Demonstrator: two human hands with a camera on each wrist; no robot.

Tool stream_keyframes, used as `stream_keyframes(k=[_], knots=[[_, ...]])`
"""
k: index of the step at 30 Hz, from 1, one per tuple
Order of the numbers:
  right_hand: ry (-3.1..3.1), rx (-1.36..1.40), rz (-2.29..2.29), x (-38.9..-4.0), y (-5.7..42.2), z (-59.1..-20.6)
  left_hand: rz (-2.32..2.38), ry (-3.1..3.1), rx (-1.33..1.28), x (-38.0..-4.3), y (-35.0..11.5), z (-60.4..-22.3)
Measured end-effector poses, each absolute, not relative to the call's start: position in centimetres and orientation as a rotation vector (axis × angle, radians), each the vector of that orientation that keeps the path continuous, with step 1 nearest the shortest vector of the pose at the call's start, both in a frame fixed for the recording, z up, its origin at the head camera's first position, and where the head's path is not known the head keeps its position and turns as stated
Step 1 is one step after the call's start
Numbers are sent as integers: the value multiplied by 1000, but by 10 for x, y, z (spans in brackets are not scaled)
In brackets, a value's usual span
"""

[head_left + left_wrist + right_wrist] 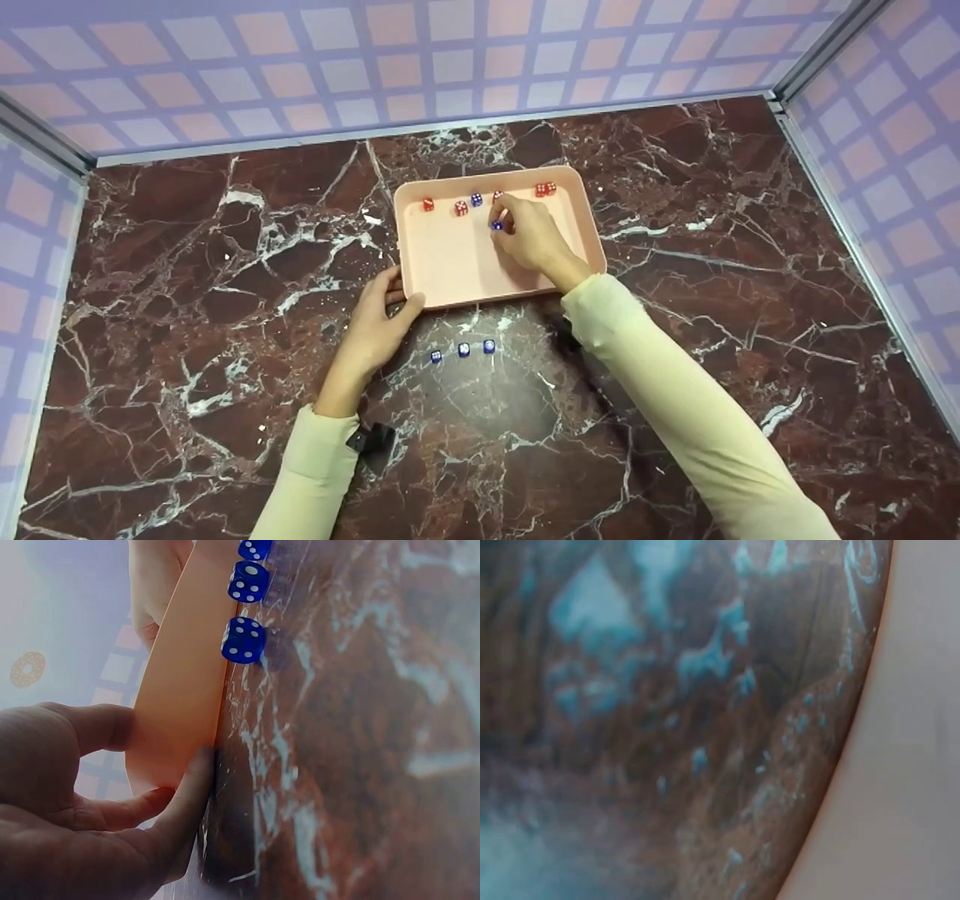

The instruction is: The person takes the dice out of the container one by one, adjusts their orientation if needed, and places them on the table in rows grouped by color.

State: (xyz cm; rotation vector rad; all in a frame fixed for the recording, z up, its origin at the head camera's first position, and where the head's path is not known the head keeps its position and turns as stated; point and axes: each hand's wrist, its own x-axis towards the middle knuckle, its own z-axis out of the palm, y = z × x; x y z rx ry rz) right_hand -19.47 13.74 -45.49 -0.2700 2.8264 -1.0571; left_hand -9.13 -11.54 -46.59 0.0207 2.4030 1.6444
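Note:
A shallow pale-pink tray (457, 270) lies on the marble table. My left hand (377, 322) grips its near left corner; the left wrist view shows thumb and fingers (196, 780) on either side of the tray wall (176, 682). Over the tray, my right hand (532, 234) pinches a blue die (496, 226) between thumb and forefinger. Another blue die (476, 199) sits along the tray's far side, among several red dice, such as one red die (461, 208). The right wrist view shows neither the fingers nor the held die.
Three blue dice stand in a row on the table (225, 337) in front of the tray, the middle blue die (463, 349) among them. Checkered panels (420, 60) close off the back and both sides.

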Motion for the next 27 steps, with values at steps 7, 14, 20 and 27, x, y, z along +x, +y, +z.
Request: stream_keyframes(k=[7,14,20,27], knots=[[2832,-279,-1096,-186,142,-451,1637,2406,16,-92,-115,-467],[2801,-335,-1120,-171,151,-435,1639,2406,9,-93,-114,-465],[2783,-411,-1152,-154,157,-419,1633,2396,9,-93,-113,-465],[2747,-488,-1169,-130,157,-406,1628,2398,-8,-90,-116,-466]])
